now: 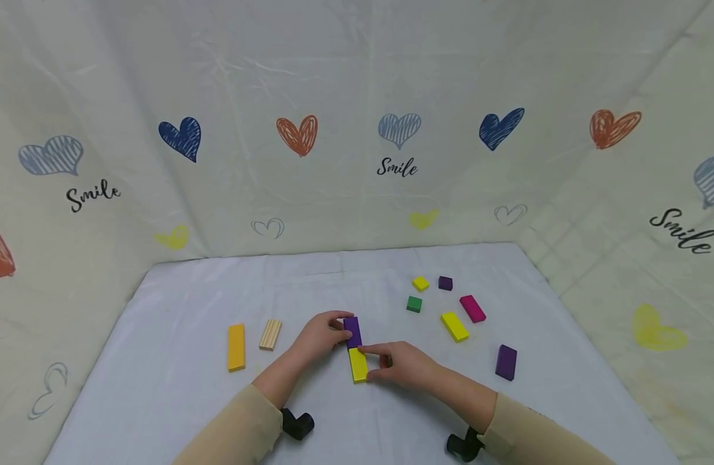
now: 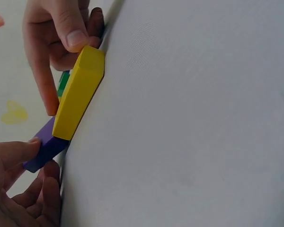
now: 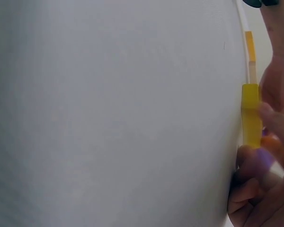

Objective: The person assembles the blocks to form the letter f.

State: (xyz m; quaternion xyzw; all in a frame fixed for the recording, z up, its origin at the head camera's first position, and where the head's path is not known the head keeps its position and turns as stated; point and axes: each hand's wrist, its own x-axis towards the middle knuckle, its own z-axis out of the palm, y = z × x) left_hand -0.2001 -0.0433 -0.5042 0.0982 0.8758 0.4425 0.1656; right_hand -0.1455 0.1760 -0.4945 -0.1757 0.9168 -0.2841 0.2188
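Note:
A purple block (image 1: 352,332) and a yellow block (image 1: 359,365) lie end to end on the white cloth, forming one line. My left hand (image 1: 323,336) pinches the purple block, its thumb on one side as the left wrist view shows. My right hand (image 1: 405,365) holds the yellow block (image 2: 83,92) between thumb and index finger, the thumb at its near end and the index finger by the join with the purple block (image 2: 46,149). In the right wrist view the yellow block (image 3: 251,113) shows at the right edge, with part of the purple one behind blurred fingers.
To the left lie an orange block (image 1: 236,347) and a striped wooden block (image 1: 270,334). Farther right are a green cube (image 1: 414,304), small yellow (image 1: 420,283) and purple (image 1: 445,283) cubes, a magenta block (image 1: 472,309), another yellow block (image 1: 454,327) and another purple block (image 1: 506,362).

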